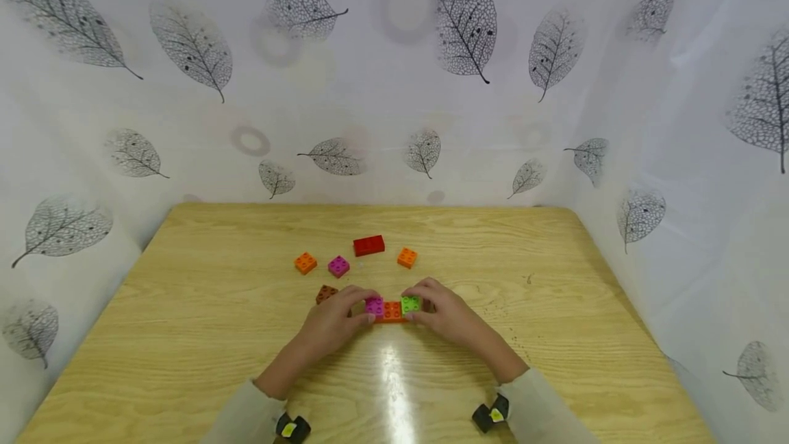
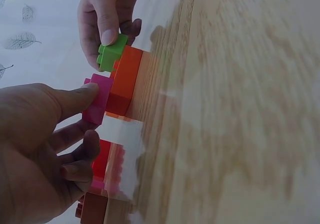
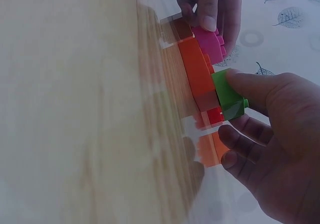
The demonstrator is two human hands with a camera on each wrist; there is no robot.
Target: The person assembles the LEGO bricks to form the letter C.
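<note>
A long orange toy brick (image 1: 392, 312) lies on the table between the two hands. My left hand (image 1: 335, 321) pinches a magenta brick (image 2: 98, 99) between thumb and finger, at the left end of the orange one. At the opposite end, a green brick (image 3: 229, 94) is pinched by my right hand (image 1: 445, 312). Both small bricks sit over the ends of the orange brick, whose middle studs show between them. In the left wrist view, the green brick (image 2: 113, 52) stands slightly tilted on its end.
Beyond the hands lie a red brick (image 1: 368, 245), two small orange bricks (image 1: 305, 263) and another magenta brick (image 1: 338, 266). A brown brick (image 1: 325, 293) is right beside the left hand, partly covered. Leaf-printed cloth (image 1: 370, 88) hangs around the wooden table (image 1: 524, 259).
</note>
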